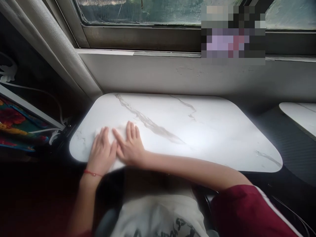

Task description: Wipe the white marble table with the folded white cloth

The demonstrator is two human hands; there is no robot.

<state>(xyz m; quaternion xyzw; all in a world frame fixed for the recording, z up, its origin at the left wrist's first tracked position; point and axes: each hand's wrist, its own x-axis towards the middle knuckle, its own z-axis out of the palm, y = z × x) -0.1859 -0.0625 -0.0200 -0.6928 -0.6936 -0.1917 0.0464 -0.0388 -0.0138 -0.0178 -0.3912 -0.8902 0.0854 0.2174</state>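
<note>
My left hand [101, 152] and my right hand [129, 144] lie flat side by side on the near left corner of a white marble-patterned table [197, 131]. Both press on a white cloth or tissue [118, 130] that barely stands out from the tabletop. Fingers of both hands are stretched out and point away from me. A thin red string circles my left wrist. My right arm reaches across from a dark red sleeve [247, 207].
A window [138, 13] with a dark frame runs above a pale sill and wall behind the table. A curtain [61, 52] hangs at the left. A colourful fabric [14, 128] and white cords sit at the far left. A second white table [301, 115] shows at right.
</note>
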